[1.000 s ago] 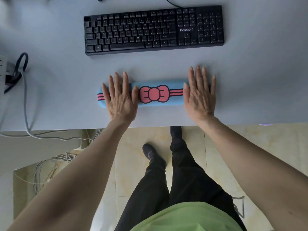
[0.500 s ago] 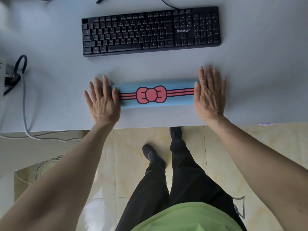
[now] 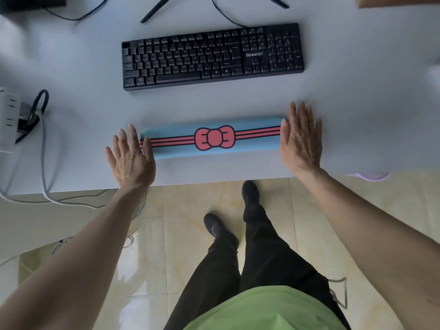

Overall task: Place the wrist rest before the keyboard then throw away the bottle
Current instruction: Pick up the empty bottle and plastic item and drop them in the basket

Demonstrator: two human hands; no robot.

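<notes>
A long blue wrist rest (image 3: 176, 148) with a pink bow and stripes lies flat on the white desk (image 3: 357, 115), parallel to the black keyboard (image 3: 212, 55) and a hand's width nearer to me. My left hand (image 3: 131, 158) is flat with fingers apart at the rest's left end, its thumb side touching it. My right hand (image 3: 301, 139) is flat at the right end, its inner edge against the rest. Neither hand holds anything. No bottle is in view.
A white power strip (image 3: 8, 115) with a black plug and grey cables sits at the desk's left edge. Monitor stand legs (image 3: 157, 8) and cables lie behind the keyboard. The desk's front edge runs just below my wrists, with my legs and tiled floor beneath.
Both hands slid outward off the top of the wrist rest to its two ends. The rest itself has hardly moved on the desk, and the view has tilted to show more of the desk's far side.
</notes>
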